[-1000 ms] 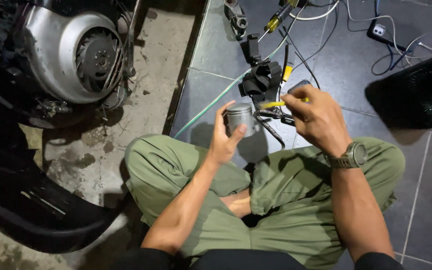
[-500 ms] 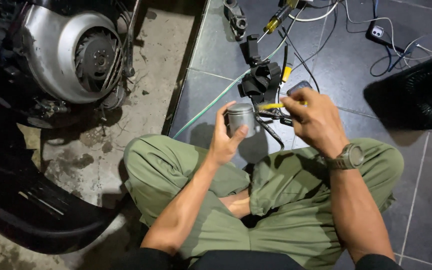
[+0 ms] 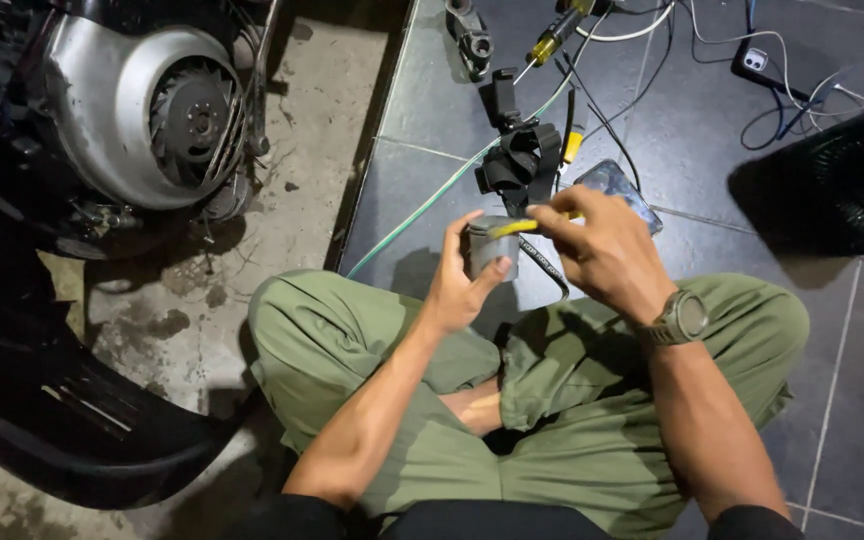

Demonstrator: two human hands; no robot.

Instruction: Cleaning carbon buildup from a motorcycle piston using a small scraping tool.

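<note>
**My hands and the little metal cup**

I am sitting on the floor with my legs crossed in green pants [image 3: 552, 420]. A watch [image 3: 680, 318] is on my right wrist.

My left hand [image 3: 457, 285] is just above my knees. Its fingers are wrapped around a small round metal part [image 3: 490, 248], shaped like a short cup. My thumb is on one side and my other fingers are on the back.

My right hand [image 3: 602, 250] is right next to it. Those fingers are pinched shut on a thin yellow tool [image 3: 517, 227]. The tip of the tool lies across the top of the metal part.

Just past my hands, a black bundle with straps [image 3: 517, 160] sits on the dark floor tiles [image 3: 832, 330]. A phone [image 3: 620, 185] lies beside it. Farther away are a screwdriver with a yellow handle [image 3: 552, 40], a thin green cord [image 3: 432, 205] and more wires [image 3: 782, 90].

Far to the left, on the rough grey ground, is a big silver engine cover with a fan [image 3: 142, 110].
</note>
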